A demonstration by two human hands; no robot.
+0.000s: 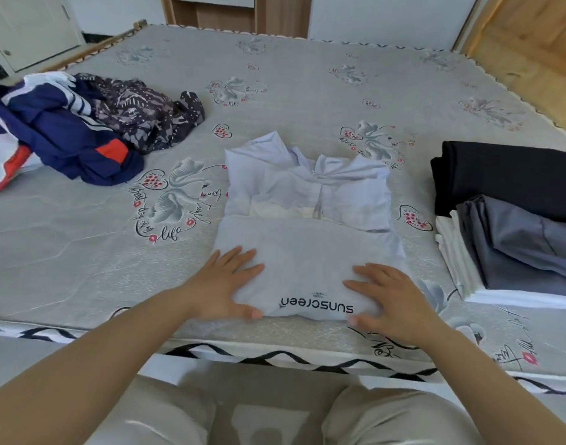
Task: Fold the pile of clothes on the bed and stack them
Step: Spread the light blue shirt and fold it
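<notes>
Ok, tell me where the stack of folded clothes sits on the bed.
In the head view the folded stack sits at the right edge of the mattress, right of the pale sunscreen jacket under both hands.

Grey mattress (pixel 291 75) printed with swans and hearts, zigzag trim along near edge. Behind mattress: white walls (pixel 381 17), wooden frame posts (pixel 259 11). Left of mattress: white door (pixel 34 27). Right of mattress: wooden panel (pixel 525 36). Soft daylight.
</notes>
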